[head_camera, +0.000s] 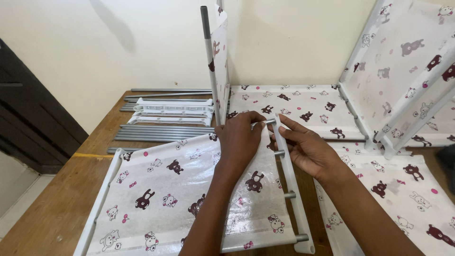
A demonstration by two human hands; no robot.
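Item: fabric shelf panel [189, 189], white with a dark bear print, lying flat on the wooden table [52, 204] directly under both forearms.

Left hand [239, 137]: fingers curled and pinched around the top grey rod end [270, 122], where it meets the white plastic side rail [291, 185].

Right hand [305, 147]: fingers extended and laid along the outer face of the same rail, thumb toward the rod; pressing rather than gripping, as far as can be seen.

Rail: runs from between the hands down toward the person. Four rod ends show along it, apparently seated in its sockets, though depth of seating cannot be told.

Beyond the hands: loose grey rods [156, 133] and spare white rails [173, 112] on the table; an upright pole [207, 52] with a printed panel; a further printed shelf [303, 106] flat by the wall.

Right of the right hand: a tilted shelf frame [407, 61] leaning up, and another printed panel [403, 189] below it.

Risks, as judged:
- Pressing only at the top end could tilt the rail, so the lower rods work out of their sockets.
- A rod entering at an angle could jam, or strain the plastic socket.
- The left fingertips sit close to the joint and could be nipped as it closes.
- A sideways shove could slide the panel on the smooth table.
- A raised right elbow might knock the leaning frame.
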